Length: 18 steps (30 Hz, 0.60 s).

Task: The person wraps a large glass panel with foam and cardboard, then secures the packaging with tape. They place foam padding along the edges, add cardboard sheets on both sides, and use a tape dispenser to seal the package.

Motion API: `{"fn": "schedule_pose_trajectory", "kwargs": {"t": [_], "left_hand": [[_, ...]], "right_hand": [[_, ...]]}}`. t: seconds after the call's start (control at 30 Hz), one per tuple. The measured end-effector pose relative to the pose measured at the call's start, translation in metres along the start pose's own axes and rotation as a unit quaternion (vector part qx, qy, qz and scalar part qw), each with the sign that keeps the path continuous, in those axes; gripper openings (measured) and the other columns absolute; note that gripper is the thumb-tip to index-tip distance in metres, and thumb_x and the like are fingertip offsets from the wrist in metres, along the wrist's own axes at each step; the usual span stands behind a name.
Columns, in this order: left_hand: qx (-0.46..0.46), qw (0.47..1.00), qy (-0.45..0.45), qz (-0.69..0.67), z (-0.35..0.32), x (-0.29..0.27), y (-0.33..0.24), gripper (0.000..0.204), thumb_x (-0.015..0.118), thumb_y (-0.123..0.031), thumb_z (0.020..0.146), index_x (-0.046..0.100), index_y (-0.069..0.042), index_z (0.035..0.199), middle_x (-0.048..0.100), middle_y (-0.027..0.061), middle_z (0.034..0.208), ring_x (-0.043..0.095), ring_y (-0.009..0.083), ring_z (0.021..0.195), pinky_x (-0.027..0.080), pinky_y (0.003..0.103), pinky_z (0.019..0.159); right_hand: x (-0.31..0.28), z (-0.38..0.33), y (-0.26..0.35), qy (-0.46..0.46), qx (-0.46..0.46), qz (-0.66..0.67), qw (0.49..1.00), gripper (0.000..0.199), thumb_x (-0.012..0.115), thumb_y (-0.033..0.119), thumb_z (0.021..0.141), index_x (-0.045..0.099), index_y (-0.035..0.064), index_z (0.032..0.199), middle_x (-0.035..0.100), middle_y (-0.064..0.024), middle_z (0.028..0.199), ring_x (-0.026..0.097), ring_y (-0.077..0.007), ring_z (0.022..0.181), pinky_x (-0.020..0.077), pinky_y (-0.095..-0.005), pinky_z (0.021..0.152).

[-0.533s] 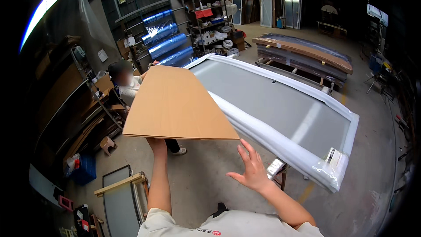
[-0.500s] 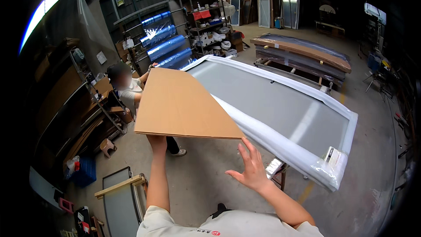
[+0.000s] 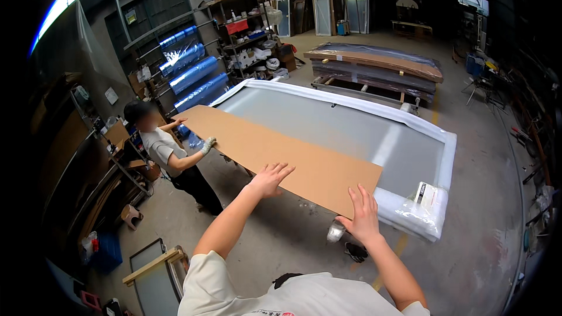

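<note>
A long brown cardboard sheet [image 3: 304,161] lies over the near side of a large framed panel [image 3: 351,120], whose edges are wrapped in white foam. Fingers outstretched, my left hand [image 3: 271,179] is at the sheet's near long edge, around its middle. My right hand [image 3: 363,216] is open too, fingers spread upward over the near right corner and thumb apart beside the edge. Neither hand is closed round the cardboard. At the far left end a co-worker [image 3: 170,149] has both hands on the sheet, one in a pale glove [image 3: 208,145].
Rolls of blue film [image 3: 193,75] hang on a rack behind the co-worker. A stack of wrapped panels [image 3: 374,70] stands beyond the table. On the floor at lower left are a framed panel with a wooden bar [image 3: 153,263] and a blue crate [image 3: 106,253].
The cardboard has come down from a raised, tilted position onto the framed panel, extending farther right. My left hand has let go from beneath it and now shows at its near edge.
</note>
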<state>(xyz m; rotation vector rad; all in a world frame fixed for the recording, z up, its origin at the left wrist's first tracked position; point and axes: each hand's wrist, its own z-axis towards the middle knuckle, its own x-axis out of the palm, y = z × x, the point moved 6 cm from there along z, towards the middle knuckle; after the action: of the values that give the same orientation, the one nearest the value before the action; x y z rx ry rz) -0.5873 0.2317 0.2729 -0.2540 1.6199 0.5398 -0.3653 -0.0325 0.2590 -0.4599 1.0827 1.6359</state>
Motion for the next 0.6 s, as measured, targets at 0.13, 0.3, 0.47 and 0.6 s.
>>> {"fn": "schedule_pose_trajectory", "kwargs": {"t": [0.13,0.3,0.47,0.6], "left_hand": [[0.058,0.995,0.081,-0.029,0.021,0.050,-0.039,0.112,0.091,-0.037,0.078,0.026,-0.023,0.169,0.038,0.0118,0.168,0.035,0.0361,0.156,0.034,0.059,0.125],[0.062,0.987,0.143,-0.028,0.053,0.101,-0.032,0.119,0.093,-0.043,0.076,0.023,-0.025,0.170,0.031,0.0115,0.172,0.030,0.0364,0.158,0.026,0.062,0.128],[0.065,0.992,0.112,-0.007,0.101,0.140,0.017,0.118,0.090,-0.048,0.077,0.022,-0.025,0.170,0.027,0.0123,0.174,0.027,0.0392,0.159,0.024,0.063,0.128],[0.067,0.992,0.104,-0.039,0.145,0.175,0.068,0.117,0.091,-0.041,0.076,0.024,-0.022,0.170,0.028,0.0136,0.173,0.025,0.0397,0.159,0.023,0.060,0.129]], "right_hand": [[0.082,-0.039,-0.058,0.164,0.060,-0.130,0.976,0.112,0.091,0.053,0.075,0.036,0.0135,0.164,0.039,-0.0246,0.164,0.036,-0.0451,0.153,0.0281,-0.0622,0.124],[0.162,-0.030,-0.090,0.219,0.096,-0.259,0.936,0.086,0.074,0.033,0.094,0.033,0.0176,0.168,0.039,-0.0233,0.166,0.038,-0.0450,0.153,0.0295,-0.0627,0.123],[0.181,-0.023,-0.137,0.187,0.132,-0.293,0.928,0.071,0.063,0.025,0.099,0.038,0.0196,0.165,0.047,-0.0198,0.159,0.043,-0.0444,0.149,0.0332,-0.0614,0.120],[0.177,0.005,-0.177,0.211,0.163,-0.296,0.917,0.067,0.060,0.022,0.100,0.040,0.0180,0.164,0.045,-0.0194,0.162,0.041,-0.0433,0.151,0.0346,-0.0585,0.120]]}}
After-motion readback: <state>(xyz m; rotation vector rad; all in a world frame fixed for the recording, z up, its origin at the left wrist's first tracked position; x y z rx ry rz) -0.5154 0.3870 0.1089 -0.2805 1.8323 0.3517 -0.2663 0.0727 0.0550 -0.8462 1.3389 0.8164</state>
